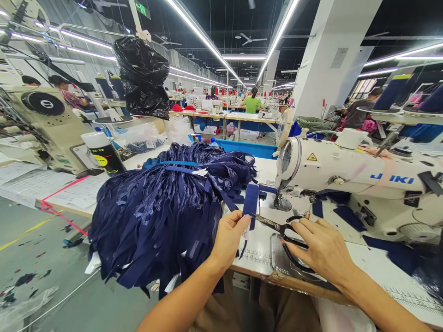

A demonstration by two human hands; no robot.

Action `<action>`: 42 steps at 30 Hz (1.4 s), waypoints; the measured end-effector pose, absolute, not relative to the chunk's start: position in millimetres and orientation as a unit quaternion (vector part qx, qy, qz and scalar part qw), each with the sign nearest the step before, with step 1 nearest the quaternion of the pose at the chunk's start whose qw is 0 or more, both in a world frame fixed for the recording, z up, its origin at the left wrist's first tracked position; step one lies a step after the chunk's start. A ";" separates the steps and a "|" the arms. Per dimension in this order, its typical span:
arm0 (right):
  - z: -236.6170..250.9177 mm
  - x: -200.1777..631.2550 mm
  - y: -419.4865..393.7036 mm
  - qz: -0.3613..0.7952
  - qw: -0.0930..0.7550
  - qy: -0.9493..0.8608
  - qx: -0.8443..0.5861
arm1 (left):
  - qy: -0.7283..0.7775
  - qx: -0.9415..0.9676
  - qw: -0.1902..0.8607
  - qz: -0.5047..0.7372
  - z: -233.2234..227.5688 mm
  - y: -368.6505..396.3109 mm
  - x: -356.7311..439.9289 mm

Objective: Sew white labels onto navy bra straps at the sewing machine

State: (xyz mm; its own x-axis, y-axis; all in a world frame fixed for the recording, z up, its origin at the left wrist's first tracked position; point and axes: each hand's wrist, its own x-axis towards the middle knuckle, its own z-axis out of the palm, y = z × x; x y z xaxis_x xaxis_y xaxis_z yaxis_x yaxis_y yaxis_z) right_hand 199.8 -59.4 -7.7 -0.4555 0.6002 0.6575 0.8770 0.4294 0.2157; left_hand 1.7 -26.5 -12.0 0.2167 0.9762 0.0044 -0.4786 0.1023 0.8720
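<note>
At table edge | left hand [228, 237] pinches strap [250, 203]; right hand [320, 246] holds scissors [282, 230]

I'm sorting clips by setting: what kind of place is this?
Most likely a garment factory floor: a JUKI sewing machine, a heap of navy straps, and rows of sewing tables with other workers behind.

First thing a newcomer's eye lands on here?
Likely the big heap of navy blue lace garments spilling over the table's left edge. Next, the left hand pinching a navy strap while the right hand works black scissors at it. Behind, at right, stands a white Juki sewing machine.
</note>
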 end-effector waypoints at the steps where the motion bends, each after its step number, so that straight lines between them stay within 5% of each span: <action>1: -8.1 200.6 -59.0 -0.281 0.251 -0.808 -0.453 | 0.317 0.397 0.671 0.541 -12.3 -26.3 1.8; 10: -11.0 204.8 -68.5 -0.247 0.225 -0.882 -0.333 | 0.321 0.381 0.669 0.552 -15.6 -22.3 1.8; 17: -8.9 209.3 -60.8 -0.288 0.255 -0.808 -0.446 | 0.306 0.387 0.672 0.552 -14.3 -24.6 3.0; 42: -16.2 202.5 -54.7 -0.313 0.279 -0.788 -0.450 | 0.303 0.405 0.670 0.544 -15.0 -26.7 -0.3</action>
